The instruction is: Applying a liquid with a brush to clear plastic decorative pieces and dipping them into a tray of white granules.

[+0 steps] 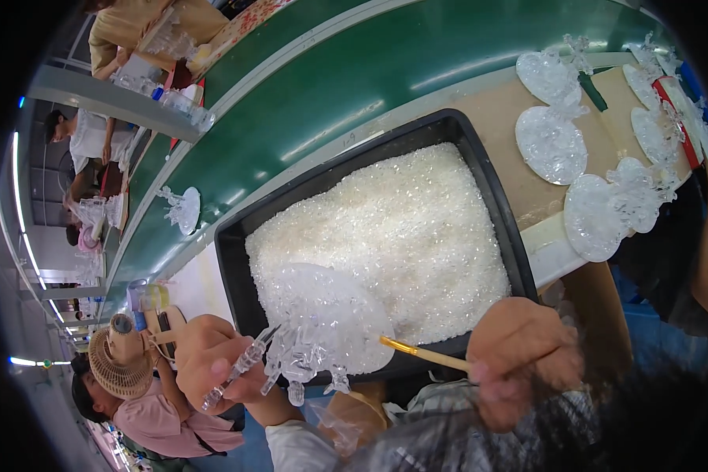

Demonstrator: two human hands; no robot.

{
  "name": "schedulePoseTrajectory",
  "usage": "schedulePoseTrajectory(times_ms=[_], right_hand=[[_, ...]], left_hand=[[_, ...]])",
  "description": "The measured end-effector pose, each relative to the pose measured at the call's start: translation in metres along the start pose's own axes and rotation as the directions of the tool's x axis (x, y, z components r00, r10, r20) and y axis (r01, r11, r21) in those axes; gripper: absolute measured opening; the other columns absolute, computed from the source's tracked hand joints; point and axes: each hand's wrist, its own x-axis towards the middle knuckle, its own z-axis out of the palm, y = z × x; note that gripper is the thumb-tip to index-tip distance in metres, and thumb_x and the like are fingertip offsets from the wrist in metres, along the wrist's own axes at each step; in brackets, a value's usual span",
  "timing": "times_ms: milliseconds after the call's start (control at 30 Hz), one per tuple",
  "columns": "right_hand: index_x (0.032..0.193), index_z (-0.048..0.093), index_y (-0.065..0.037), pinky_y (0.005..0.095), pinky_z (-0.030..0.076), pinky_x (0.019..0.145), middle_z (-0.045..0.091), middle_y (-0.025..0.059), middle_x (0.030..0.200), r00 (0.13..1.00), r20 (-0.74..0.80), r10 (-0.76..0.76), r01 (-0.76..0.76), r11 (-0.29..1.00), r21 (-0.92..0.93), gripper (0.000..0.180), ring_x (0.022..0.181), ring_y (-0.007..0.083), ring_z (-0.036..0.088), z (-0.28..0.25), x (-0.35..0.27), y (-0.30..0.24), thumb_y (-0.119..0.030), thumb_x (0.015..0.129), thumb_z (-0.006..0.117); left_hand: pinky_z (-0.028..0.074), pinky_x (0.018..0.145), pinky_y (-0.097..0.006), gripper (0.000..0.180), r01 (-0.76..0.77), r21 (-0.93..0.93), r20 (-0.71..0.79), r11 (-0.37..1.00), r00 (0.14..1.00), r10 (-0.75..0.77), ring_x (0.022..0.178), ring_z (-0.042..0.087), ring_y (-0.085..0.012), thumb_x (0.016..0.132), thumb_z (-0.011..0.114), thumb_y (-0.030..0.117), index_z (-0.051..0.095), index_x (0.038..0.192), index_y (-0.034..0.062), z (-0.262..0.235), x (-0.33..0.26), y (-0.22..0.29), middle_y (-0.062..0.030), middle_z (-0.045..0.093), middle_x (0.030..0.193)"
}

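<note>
My left hand is closed on a transparent ornament, gripping a thin branched part on its left side. Its broad round disc is tilted, with small figure-like shapes hanging toward me. In my right hand is a paintbrush with a pale wooden handle; the brush tip meets the disc's right edge. Both hands are over the near side of a black tray filled with glittering white granules. The ornament hides the tray's near left part.
Several similar transparent ornaments lie on the board to the right, beside a green-handled brush. Another ornament rests on the green conveyor belt beyond the tray. A beige fan stands at left. Other people sit nearby.
</note>
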Motion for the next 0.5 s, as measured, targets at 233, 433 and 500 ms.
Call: schedulePoseTrajectory(times_ms=[233,433,500], right_hand=[[0.083,0.060,0.000,0.0297,0.051,0.047,0.068,0.0179,0.079,0.999,0.042,0.010,-0.012,0.998,0.065,0.023,0.058,0.0215,0.062,-0.006,0.006,-0.003,0.000,0.070,0.080],[0.077,0.060,-0.005,0.0270,0.049,0.047,0.066,0.0103,0.074,0.999,0.011,0.053,-0.054,0.994,0.097,0.018,0.055,0.0182,0.060,-0.002,0.003,-0.002,-0.003,0.074,0.078],[0.072,0.061,-0.009,0.0253,0.046,0.048,0.063,0.0026,0.068,0.986,-0.033,0.166,-0.165,0.986,0.023,0.016,0.051,0.0153,0.059,0.002,0.001,-0.009,-0.003,0.071,0.076]], left_hand=[[0.039,0.039,-0.028,0.032,-0.052,-0.055,-0.010,0.997,0.999,0.052,0.041,0.041,-0.0133,0.098,0.056,0.033,0.057,0.110,0.0034,-0.008,-0.010,-0.004,-0.0075,0.061,0.060],[0.040,0.039,-0.028,0.030,-0.057,-0.061,0.001,0.997,0.998,0.057,0.043,0.043,-0.0150,0.096,0.057,0.028,0.054,0.111,0.0025,-0.012,-0.011,0.000,-0.0090,0.061,0.063],[0.040,0.040,-0.029,0.030,-0.072,-0.077,-0.026,0.994,0.997,0.071,0.044,0.045,-0.0158,0.095,0.057,0.026,0.053,0.113,0.0020,-0.006,-0.008,0.000,-0.0098,0.061,0.065]])
